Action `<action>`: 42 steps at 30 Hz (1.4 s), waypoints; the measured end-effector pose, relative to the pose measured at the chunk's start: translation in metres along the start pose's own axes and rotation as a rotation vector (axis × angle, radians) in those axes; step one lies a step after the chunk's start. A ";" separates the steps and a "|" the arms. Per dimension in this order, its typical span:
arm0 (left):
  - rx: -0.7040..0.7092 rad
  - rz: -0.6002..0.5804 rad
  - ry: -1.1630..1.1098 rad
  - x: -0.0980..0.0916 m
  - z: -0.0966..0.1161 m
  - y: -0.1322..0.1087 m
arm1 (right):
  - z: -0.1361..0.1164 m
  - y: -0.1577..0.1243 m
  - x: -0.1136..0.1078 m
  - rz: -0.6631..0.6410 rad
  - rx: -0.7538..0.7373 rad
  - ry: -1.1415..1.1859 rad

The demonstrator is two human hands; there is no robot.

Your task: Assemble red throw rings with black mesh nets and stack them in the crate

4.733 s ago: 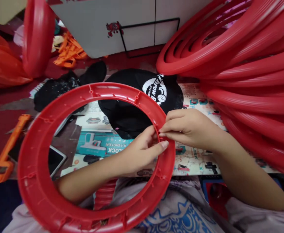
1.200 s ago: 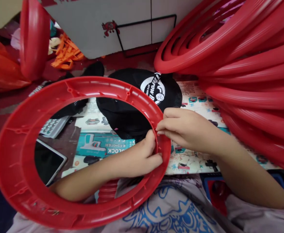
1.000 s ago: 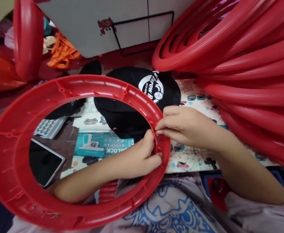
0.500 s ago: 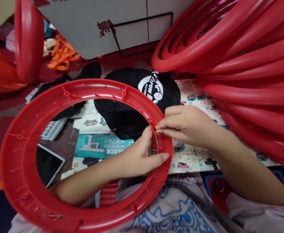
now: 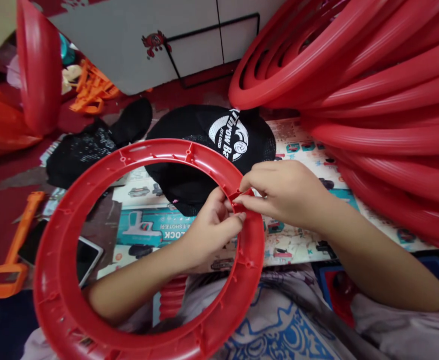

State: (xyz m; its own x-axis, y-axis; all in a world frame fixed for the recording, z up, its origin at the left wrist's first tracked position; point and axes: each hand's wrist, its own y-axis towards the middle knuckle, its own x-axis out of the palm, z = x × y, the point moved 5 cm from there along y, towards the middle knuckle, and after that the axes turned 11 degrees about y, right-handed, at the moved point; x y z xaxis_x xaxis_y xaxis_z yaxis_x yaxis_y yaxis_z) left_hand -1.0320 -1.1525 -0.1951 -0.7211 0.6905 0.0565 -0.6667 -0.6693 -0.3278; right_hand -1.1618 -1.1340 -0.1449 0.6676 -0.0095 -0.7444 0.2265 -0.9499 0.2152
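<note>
A red plastic ring (image 5: 219,327) is held up with its hollow, ribbed side towards me. My left hand (image 5: 213,227) reaches through its middle and grips the right part of the rim, thumb inside the channel. Close by, my right hand (image 5: 279,192) has thumb and forefinger pinched together at the same stretch of rim. Whatever is between those fingertips is too small to make out. Small bits lie in the channel at the ring's lower left. Behind the ring is a black cloth piece (image 5: 192,125) with white print, lying on a printed cardboard sheet (image 5: 144,192).
Many red rings (image 5: 354,100) are stacked at the right. At the left are an orange handled part (image 5: 7,280), a red ring standing on edge (image 5: 41,75) and a pile of orange pieces (image 5: 93,87). A dark-screened device (image 5: 87,260) shows partly through the ring.
The ring has swung, its left side moving right and its top edge lower. My left thumb has moved up the rim, nearer my right fingertips. More of the orange part shows at left.
</note>
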 end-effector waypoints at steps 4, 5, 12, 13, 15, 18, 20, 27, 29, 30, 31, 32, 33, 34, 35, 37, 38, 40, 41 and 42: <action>-0.030 0.023 0.136 -0.005 0.001 0.005 | -0.001 0.000 0.004 -0.031 -0.026 -0.023; -0.037 0.006 0.165 -0.006 0.001 0.006 | -0.003 -0.001 0.005 -0.045 -0.076 -0.024; -0.112 -0.173 0.264 -0.002 -0.002 -0.003 | -0.010 -0.005 0.001 -0.025 -0.268 -0.018; -0.123 -0.204 0.294 -0.001 -0.003 -0.004 | -0.011 -0.006 0.000 -0.007 -0.289 -0.029; -0.122 -0.285 0.370 0.003 -0.004 -0.008 | -0.012 -0.007 -0.001 0.014 -0.345 -0.031; -0.083 -0.376 0.424 0.008 -0.002 -0.012 | -0.014 -0.009 -0.002 -0.014 -0.383 -0.023; -0.074 -0.394 0.393 0.010 -0.002 -0.013 | -0.011 -0.008 -0.002 -0.051 -0.325 -0.045; -0.021 -0.401 0.450 0.009 -0.001 -0.015 | -0.009 -0.009 -0.003 -0.111 -0.268 -0.028; -0.027 -0.399 0.473 0.008 -0.003 -0.016 | -0.010 -0.010 -0.005 -0.095 -0.278 -0.044; -0.032 -0.400 0.475 0.008 -0.004 -0.017 | -0.010 -0.010 -0.006 -0.087 -0.284 -0.058; -0.037 -0.405 0.470 0.009 -0.005 -0.017 | -0.010 -0.010 -0.006 -0.082 -0.291 -0.073; -0.043 -0.417 0.455 0.010 -0.005 -0.018 | -0.010 -0.010 -0.007 -0.080 -0.302 -0.085; -0.047 -0.432 0.434 0.011 -0.005 -0.019 | -0.010 -0.010 -0.007 -0.080 -0.316 -0.095; -0.048 -0.449 0.415 0.012 -0.005 -0.019 | -0.010 -0.009 -0.008 -0.079 -0.332 -0.099; -0.045 -0.459 0.402 0.013 -0.004 -0.019 | -0.010 -0.009 -0.008 -0.076 -0.351 -0.100; -0.021 -0.457 0.373 0.014 -0.001 -0.019 | -0.010 -0.009 -0.009 -0.064 -0.385 -0.107; -0.005 -0.451 0.345 0.014 -0.001 -0.019 | -0.010 -0.010 -0.009 -0.054 -0.392 -0.110; 0.018 -0.438 0.286 0.016 -0.001 -0.019 | -0.009 -0.015 -0.010 -0.023 -0.398 -0.105; 0.040 -0.438 0.278 0.017 -0.003 -0.018 | -0.007 -0.019 -0.007 -0.046 -0.390 -0.082; 0.032 -0.441 0.310 0.017 -0.007 -0.016 | -0.006 -0.024 -0.004 -0.052 -0.408 -0.064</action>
State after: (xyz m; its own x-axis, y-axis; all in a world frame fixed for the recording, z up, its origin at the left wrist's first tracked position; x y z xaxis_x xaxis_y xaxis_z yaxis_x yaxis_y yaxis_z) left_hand -1.0321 -1.1281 -0.1954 -0.2854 0.9532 -0.0999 -0.9025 -0.3024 -0.3066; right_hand -1.1659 -1.1097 -0.1436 0.6057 0.0038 -0.7956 0.5297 -0.7481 0.3997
